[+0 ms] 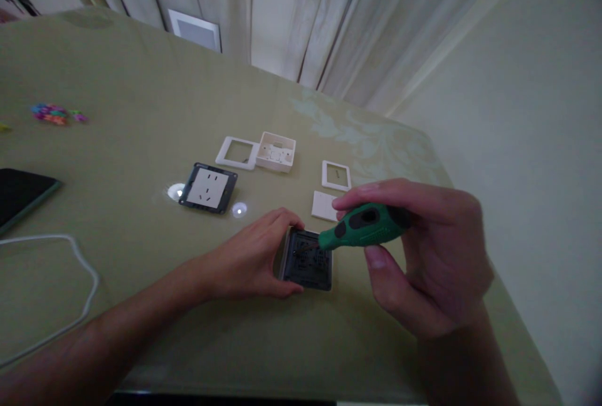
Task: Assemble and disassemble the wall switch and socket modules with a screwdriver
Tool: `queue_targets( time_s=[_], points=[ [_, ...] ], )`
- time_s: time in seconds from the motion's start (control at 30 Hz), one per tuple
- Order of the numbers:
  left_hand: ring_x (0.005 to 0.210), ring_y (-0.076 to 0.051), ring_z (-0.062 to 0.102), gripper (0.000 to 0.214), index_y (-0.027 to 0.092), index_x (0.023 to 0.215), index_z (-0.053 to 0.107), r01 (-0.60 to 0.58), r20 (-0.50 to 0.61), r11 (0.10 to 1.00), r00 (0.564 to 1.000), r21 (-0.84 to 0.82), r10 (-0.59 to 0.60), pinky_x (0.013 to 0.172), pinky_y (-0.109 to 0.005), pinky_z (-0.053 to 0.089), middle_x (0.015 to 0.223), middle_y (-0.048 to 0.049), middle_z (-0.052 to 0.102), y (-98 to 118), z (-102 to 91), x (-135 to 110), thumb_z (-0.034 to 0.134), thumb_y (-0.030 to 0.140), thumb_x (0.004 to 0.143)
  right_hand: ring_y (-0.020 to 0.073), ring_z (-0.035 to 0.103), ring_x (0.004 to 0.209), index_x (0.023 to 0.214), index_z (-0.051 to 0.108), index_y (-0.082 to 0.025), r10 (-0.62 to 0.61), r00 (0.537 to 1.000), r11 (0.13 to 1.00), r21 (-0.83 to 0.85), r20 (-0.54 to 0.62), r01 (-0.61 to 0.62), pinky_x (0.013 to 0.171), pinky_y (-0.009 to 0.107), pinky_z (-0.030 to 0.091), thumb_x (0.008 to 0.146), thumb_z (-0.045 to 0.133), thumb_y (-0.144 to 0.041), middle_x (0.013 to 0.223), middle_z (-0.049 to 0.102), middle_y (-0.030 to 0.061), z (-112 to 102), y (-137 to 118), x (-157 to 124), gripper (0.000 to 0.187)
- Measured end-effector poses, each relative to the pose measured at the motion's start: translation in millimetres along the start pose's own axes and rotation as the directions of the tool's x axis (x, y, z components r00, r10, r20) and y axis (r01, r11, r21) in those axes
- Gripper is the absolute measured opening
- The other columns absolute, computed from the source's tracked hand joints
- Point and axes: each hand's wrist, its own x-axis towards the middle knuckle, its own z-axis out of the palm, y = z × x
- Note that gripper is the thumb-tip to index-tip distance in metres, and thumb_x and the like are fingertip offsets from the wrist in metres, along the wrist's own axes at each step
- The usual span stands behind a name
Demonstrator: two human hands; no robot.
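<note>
My left hand point(256, 261) grips a dark square switch module point(313, 271) by its left side, thumb at the near edge and fingers at the far one. A pale rim shows around the module's edge. In my right hand point(437, 255) is a green and black screwdriver point(360, 227), held by its handle and pointing left. Its thin shaft reaches over the module's face; whether the tip sits in a screw is too small to tell. Just beyond lies a white switch plate point(323, 205), partly behind my right fingers, with a small white frame point(336, 175) behind it.
A socket panel point(207, 187) lies left of centre. Behind it are a white frame point(235, 153) and a white mounting box point(276, 152). Small colourful pieces point(51, 113), a dark flat object point(23, 196) and a white cable point(84, 261) lie at the left. A wall point(531, 142) borders the right.
</note>
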Motion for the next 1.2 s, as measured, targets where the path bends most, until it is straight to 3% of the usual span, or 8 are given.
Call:
queue_targets(
  time_s=[0.27, 0.73, 0.87, 1.2],
  points=[
    [0.122, -0.035, 0.066, 0.071, 0.028, 0.135, 0.054, 0.032, 0.036, 0.997, 0.999, -0.068, -0.029, 0.103, -0.053, 0.056, 0.132, -0.0095, 0.066, 2.4, -4.7, 0.3, 0.093, 0.039, 0.077, 0.0279, 0.079, 0.110, 0.148, 0.064, -0.031, 0.005, 1.000, 1.000, -0.005, -0.023, -0.005, 0.098, 0.048, 0.071, 0.079, 0.066, -0.007, 0.128, 0.079, 0.0026, 5.8, -6.7, -0.2, 0.073],
    [0.126, -0.036, 0.065, 0.076, 0.028, 0.141, 0.051, -0.020, -0.026, 1.000, 0.999, 0.010, 0.021, 0.108, -0.055, 0.056, 0.139, -0.0115, 0.064, -5.7, 1.7, 1.1, 0.093, 0.041, 0.079, 0.0258, 0.081, 0.108, 0.148, 0.067, -0.023, -0.068, 0.994, 0.998, 0.010, -0.081, 0.069, 0.097, 0.044, 0.072, 0.077, 0.066, -0.004, 0.126, 0.081, 0.0038, 7.2, -5.7, 1.0, 0.074],
    [0.129, -0.036, 0.064, 0.076, 0.029, 0.139, 0.051, -0.025, -0.015, 0.999, 1.000, 0.022, 0.025, 0.110, -0.057, 0.055, 0.139, -0.0112, 0.064, -5.2, 0.8, 0.9, 0.095, 0.042, 0.078, 0.0270, 0.081, 0.104, 0.145, 0.068, -0.025, -0.036, 0.997, 0.999, -0.001, -0.065, 0.036, 0.096, 0.048, 0.072, 0.078, 0.066, -0.005, 0.125, 0.082, 0.0037, 7.0, -7.0, 1.9, 0.070],
    [0.129, -0.036, 0.064, 0.074, 0.027, 0.139, 0.053, -0.016, -0.007, 1.000, 1.000, 0.018, 0.016, 0.110, -0.054, 0.056, 0.139, -0.0108, 0.065, -2.5, 0.2, 1.2, 0.094, 0.039, 0.078, 0.0265, 0.082, 0.105, 0.141, 0.072, -0.018, -0.086, 0.996, 0.996, 0.006, -0.018, 0.086, 0.097, 0.044, 0.072, 0.075, 0.068, -0.005, 0.124, 0.083, 0.0056, 0.0, -0.3, 2.4, 0.068]
  ],
)
